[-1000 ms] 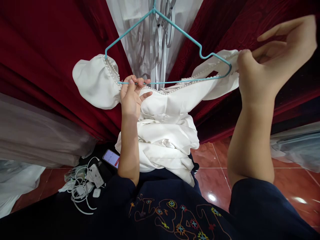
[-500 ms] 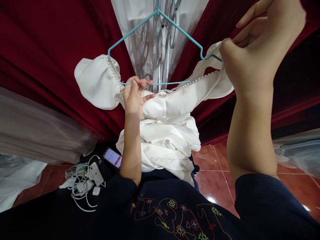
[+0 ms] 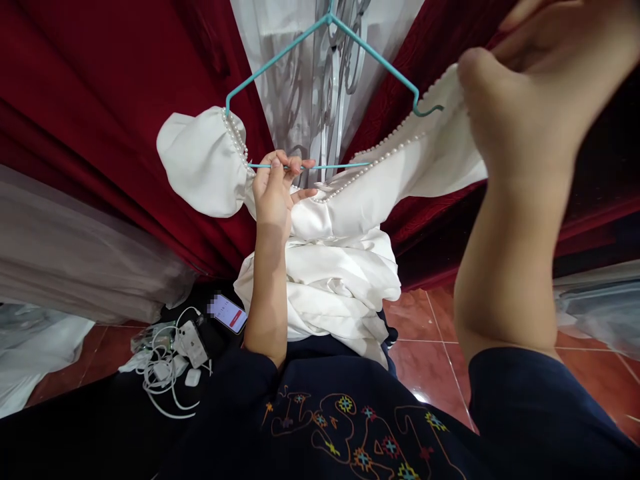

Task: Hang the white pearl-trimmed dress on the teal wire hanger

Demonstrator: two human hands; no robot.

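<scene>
A teal hanger [image 3: 280, 61] hangs upright, its left shoulder inside the pearl-edged opening of a white dress [image 3: 313, 217]. My left hand [image 3: 274, 190] pinches the hanger's thin lower bar near its left end, beside the neckline. On the right, my right hand [image 3: 530, 93] grips the dress's right sleeve between thumb and fingers and holds it out past the hanger's hooked right end, which is bare. The puffed left sleeve [image 3: 200, 163] droops outside the hanger. The dress's skirt lies bunched over my lap.
Dark red curtains [image 3: 125, 87] hang on both sides of a white metal grille. At the lower left, a lit phone [image 3: 229, 313] lies near another phone [image 3: 191, 343] and tangled white cables [image 3: 165, 390]. Red floor tiles [image 3: 427, 373] show at the right.
My right hand has moved up and to the right with the sleeve, which has come off the hanger's right end. My left hand and the hanger have shifted slightly right in view.
</scene>
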